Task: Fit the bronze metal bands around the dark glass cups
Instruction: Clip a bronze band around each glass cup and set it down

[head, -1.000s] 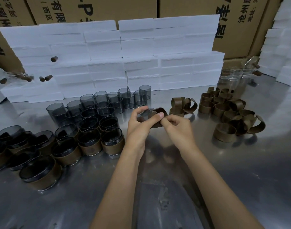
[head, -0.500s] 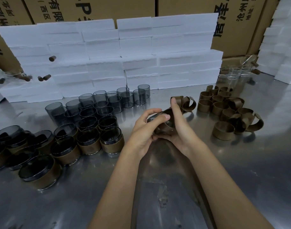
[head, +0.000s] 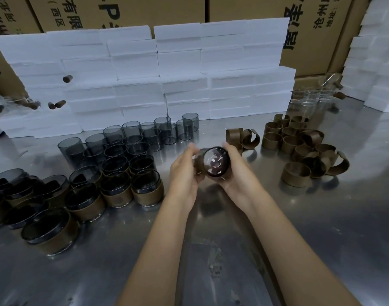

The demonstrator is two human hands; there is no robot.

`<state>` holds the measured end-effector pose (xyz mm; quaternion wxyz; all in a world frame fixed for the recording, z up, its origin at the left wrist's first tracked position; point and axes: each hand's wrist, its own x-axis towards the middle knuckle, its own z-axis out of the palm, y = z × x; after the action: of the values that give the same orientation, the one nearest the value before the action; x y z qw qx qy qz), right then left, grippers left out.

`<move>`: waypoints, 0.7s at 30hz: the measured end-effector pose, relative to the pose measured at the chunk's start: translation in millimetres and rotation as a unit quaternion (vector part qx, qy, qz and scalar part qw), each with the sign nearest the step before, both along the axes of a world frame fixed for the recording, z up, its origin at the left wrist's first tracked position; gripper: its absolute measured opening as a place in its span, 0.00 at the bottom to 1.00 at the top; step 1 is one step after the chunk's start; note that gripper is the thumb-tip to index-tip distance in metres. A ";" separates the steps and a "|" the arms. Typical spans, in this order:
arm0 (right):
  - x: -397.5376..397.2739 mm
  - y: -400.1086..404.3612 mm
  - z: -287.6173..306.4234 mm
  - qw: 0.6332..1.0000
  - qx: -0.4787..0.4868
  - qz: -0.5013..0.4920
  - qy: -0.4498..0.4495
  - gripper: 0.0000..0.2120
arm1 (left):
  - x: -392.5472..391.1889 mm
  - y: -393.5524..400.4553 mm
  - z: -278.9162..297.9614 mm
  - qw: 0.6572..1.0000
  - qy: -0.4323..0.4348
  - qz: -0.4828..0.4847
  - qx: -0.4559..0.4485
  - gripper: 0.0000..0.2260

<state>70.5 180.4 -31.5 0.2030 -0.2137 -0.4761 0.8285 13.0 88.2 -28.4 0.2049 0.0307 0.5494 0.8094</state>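
Note:
Above the steel table, both hands hold one dark glass cup (head: 215,162) on its side, its round end facing me. My left hand (head: 184,173) grips its left side, where a bronze band (head: 198,163) wraps the cup. My right hand (head: 237,171) cups it from the right and below. Bare dark cups (head: 131,140) stand in a cluster at centre left. Banded cups (head: 114,191) stand in rows at the left. Loose bronze bands (head: 299,149) lie in a heap at the right, with two more bands (head: 242,136) just behind my hands.
White foam blocks (head: 180,74) are stacked along the back, with cardboard boxes (head: 310,29) behind them. Clear glass cups (head: 308,100) stand at the back right. More foam blocks (head: 379,62) rise at the far right. Bare steel table (head: 211,261) lies in front of me.
The cup has turned so that its round end now faces me. My right hand has shifted from over the band to under and beside the cup. Both hands sit slightly lower.

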 end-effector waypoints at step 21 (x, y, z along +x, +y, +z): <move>-0.7 -6.4 -6.1 0.997 0.066 -0.019 -0.033 0.15 | 18.5 7.9 -6.6 0.991 0.057 0.083 -0.088 0.22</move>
<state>69.8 174.0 -37.6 0.2166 -0.2358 -0.5320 0.7839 31.5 96.0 -34.9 0.1072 0.0129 0.6301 0.7689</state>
